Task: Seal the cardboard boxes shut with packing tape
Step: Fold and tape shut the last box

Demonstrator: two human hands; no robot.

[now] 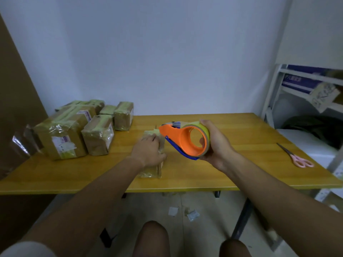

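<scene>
1. My left hand (149, 151) lies flat on the small brown cardboard box (152, 166) at the middle of the yellow wooden counter (213, 175), fingers straight and pressing down on its top, thumb along its right side.
2. The box is wrapped in yellowish clear tape; its near end shows below my wrist, and its far end shows past my fingertips.
3. My right hand (216, 145) holds the orange plastic tape dispenser with a blue blade guard (182, 140) up above the counter, just right of the box, fingers curled round the roll of yellowish packing tape (204, 127) seated in it.
4. The dispenser's pointed cutting end aims left, toward the far end of the box, close to my left fingertips; I cannot tell whether it touches the box.
5. At the far left of the counter sits a cluster of taped brown cardboard boxes (78, 129), several with white labels, packed close together.
6. Pink-handled scissors (297, 157) lie on the right side of the counter, well apart from the box.
7. A white metal shelf (274, 93) stands to the right, and scraps of paper (182, 213) lie on the floor under the counter.
</scene>
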